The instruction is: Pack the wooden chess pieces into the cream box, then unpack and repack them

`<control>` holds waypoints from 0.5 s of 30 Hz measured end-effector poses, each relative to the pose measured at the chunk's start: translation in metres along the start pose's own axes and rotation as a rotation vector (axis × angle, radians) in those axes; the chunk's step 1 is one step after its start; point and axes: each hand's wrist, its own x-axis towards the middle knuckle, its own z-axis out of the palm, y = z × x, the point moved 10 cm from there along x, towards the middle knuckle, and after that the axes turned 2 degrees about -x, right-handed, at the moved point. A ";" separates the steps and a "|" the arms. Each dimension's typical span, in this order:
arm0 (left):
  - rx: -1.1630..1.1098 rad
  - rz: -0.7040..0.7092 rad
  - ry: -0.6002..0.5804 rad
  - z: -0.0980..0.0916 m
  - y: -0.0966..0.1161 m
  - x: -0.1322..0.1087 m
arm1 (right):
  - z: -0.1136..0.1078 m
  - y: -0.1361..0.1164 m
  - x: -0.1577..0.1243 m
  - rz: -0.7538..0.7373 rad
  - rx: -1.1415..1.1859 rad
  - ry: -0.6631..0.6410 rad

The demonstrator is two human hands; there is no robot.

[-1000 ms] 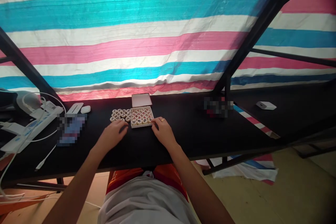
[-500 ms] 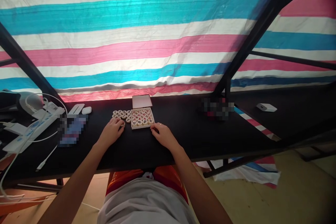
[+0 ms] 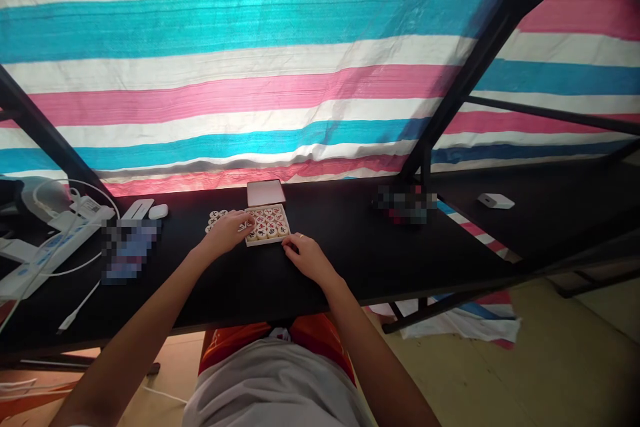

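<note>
My left hand [image 3: 231, 230] reaches over the left side of a small white box [image 3: 266, 241], fingers pinched together on a Chinese chess piece that they mostly cover. Rows of round Chinese chess pieces [image 3: 271, 219], with red and black characters, lie face up inside this box. At its near right corner, my right hand [image 3: 306, 256] has its thumb and curled fingers closed on the edge. Several loose pieces [image 3: 214, 215] lie on the table to the left, partly hidden behind my left hand. The box's lid [image 3: 265, 193] rests just behind it.
On the black table [image 3: 330, 280], a power strip [image 3: 60, 250] with white cables, a white earbud case [image 3: 159, 211] and a blurred phone-like object [image 3: 129, 253] are at left. A blurred dark item [image 3: 406, 205] sits at right. A striped tarp [image 3: 250, 100] hangs behind.
My left hand has moved right, from the loose pieces to the box's left side. My right hand stays at the box corner. The camera view has shifted slightly.
</note>
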 end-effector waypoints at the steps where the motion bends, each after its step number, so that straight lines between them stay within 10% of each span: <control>1: 0.026 0.015 -0.029 0.005 0.001 0.006 | 0.000 0.000 0.000 0.001 -0.001 0.001; 6: 0.030 0.055 -0.084 0.016 -0.004 0.012 | -0.001 0.000 0.000 -0.004 0.002 0.007; 15: 0.011 -0.043 0.099 -0.019 -0.032 -0.015 | 0.001 0.002 0.000 -0.005 0.011 0.008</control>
